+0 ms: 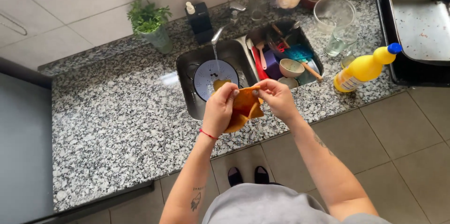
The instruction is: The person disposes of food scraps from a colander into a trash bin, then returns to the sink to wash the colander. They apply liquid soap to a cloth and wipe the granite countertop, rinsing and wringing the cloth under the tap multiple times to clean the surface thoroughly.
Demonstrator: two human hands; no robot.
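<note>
Both my hands hold an orange cloth (245, 107) over the front edge of the steel sink (185, 71). My left hand (218, 110) grips its left side, with a red string on the wrist. My right hand (276, 97) pinches the cloth's upper right corner. Behind the cloth, a dark round pan (213, 75) lies in the left basin under a thin stream of water from the tap (224, 29).
The right basin (255, 34) holds utensils, a bowl (290, 68) and plastic items. On the granite counter (117, 116) stand a yellow bottle (363, 68), glasses (335, 41), a potted plant (151, 25), a black soap dispenser (199, 20). A dark tray (419, 22) sits right.
</note>
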